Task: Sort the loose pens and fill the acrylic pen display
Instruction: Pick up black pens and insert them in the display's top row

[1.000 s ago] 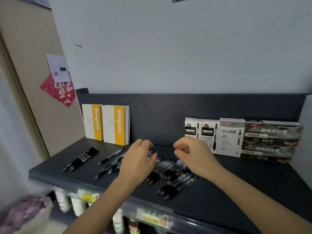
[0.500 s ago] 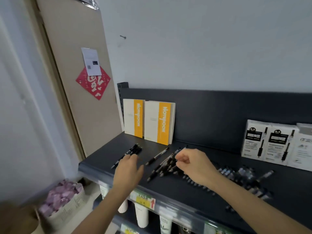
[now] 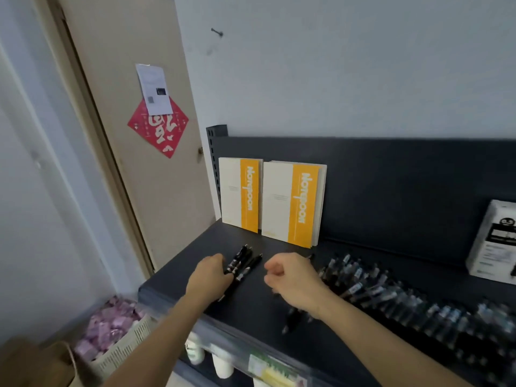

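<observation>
A small bunch of black pens (image 3: pixel 243 263) lies at the left end of the dark shelf (image 3: pixel 178 277). My left hand (image 3: pixel 210 276) is on its left side, fingers curled over the pens. My right hand (image 3: pixel 293 279) is a fist just right of the bunch and grips a few black pens (image 3: pixel 290 321); their ends stick out under the wrist. A long blurred spread of loose pens (image 3: pixel 391 297) covers the shelf to the right. No acrylic display is in view.
Two white-and-orange notebooks (image 3: pixel 293 205) stand against the shelf's back panel. A white pen box (image 3: pixel 494 241) stands at the far right. Below the shelf are white bottles (image 3: pixel 222 364) and, on the floor, a box of pink items (image 3: pixel 111 328). A door (image 3: pixel 134 113) is left.
The view swung left. My left hand reached forward onto the small pen bunch. My right hand moved left from the loose pile, closed round a few pens.
</observation>
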### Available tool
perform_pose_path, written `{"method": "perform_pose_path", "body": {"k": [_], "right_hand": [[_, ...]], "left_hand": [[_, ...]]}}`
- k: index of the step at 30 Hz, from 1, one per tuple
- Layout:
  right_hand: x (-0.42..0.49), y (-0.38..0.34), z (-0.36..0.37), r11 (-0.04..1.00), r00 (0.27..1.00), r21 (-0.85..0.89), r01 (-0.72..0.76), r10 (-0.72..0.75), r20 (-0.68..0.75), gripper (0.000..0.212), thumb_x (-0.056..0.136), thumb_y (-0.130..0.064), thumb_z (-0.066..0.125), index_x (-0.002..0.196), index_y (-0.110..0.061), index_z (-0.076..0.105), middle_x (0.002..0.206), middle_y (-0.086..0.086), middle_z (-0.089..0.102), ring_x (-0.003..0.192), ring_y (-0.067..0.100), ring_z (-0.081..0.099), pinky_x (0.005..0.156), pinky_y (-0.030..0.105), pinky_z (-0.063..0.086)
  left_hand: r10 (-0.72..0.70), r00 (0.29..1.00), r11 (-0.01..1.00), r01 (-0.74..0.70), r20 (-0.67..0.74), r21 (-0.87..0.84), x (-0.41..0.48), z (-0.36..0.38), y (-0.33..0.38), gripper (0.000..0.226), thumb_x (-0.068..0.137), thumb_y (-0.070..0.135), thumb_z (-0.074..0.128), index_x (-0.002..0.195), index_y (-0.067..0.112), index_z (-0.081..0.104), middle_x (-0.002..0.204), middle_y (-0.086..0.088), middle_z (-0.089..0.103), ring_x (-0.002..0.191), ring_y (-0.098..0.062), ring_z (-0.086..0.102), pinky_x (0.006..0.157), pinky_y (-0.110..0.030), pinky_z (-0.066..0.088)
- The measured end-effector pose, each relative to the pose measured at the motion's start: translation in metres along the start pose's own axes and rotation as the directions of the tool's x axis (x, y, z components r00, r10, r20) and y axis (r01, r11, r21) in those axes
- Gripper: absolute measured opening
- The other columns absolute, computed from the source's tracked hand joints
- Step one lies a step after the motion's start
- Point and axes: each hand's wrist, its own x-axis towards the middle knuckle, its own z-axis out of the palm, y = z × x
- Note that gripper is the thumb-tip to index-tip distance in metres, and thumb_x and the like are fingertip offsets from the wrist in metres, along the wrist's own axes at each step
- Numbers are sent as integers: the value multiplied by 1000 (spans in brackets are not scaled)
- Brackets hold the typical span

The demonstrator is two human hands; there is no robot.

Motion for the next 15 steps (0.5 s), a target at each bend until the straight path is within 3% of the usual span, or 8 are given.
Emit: {"method": "perform_pose_path", "body": {"k": [4, 6, 8, 12, 15], "right_hand": [[33, -15, 26, 993, 993, -63, -102, 99, -56, 22, 89, -13, 59, 99, 5, 66, 95, 17, 69, 87, 31, 67, 83, 44, 55], [49, -22, 39, 977, 984, -129, -169, 161, -71, 24, 88, -15, 60, 77, 5, 65, 71, 14, 63, 73, 31, 65, 64, 39, 55], [63, -27, 51, 949, 973, -220, -227, 209, -101, 33, 87, -20, 62, 58, -7, 51, 58, 4, 50, 61, 24, 54, 46, 28, 39], [82, -32, 71, 912, 955, -285, -295, 270, -124, 35, 83, -26, 64, 58, -15, 44, 66, 4, 52, 67, 22, 55, 43, 24, 32], [87, -39, 78, 875, 932, -321, -362, 340, -125, 28, 81, -21, 63, 60, -14, 45, 65, 2, 49, 68, 23, 56, 45, 24, 36]], "left_hand": [[69, 989, 993, -81, 133, 82, 18, -11, -1, 16, 79, 22, 61, 89, 13, 54, 90, -2, 56, 84, -21, 57, 68, -32, 46], [69, 980, 993, -85, 185, 82, 23, -15, -2, 22, 76, 26, 65, 76, 16, 46, 83, 0, 51, 78, -20, 54, 63, -30, 42], [85, 971, 992, -103, 224, 71, 29, -19, -5, 29, 76, 29, 66, 70, 18, 40, 81, 1, 49, 75, -19, 52, 62, -28, 41], [140, 956, 987, -156, 259, 43, 41, -25, -9, 28, 78, 24, 64, 64, 17, 40, 72, 1, 49, 82, -24, 61, 63, -29, 43], [169, 954, 984, -176, 249, 6, 48, -23, -13, 27, 77, 21, 64, 62, 16, 42, 66, 2, 47, 72, -21, 58, 56, -27, 41]]}}
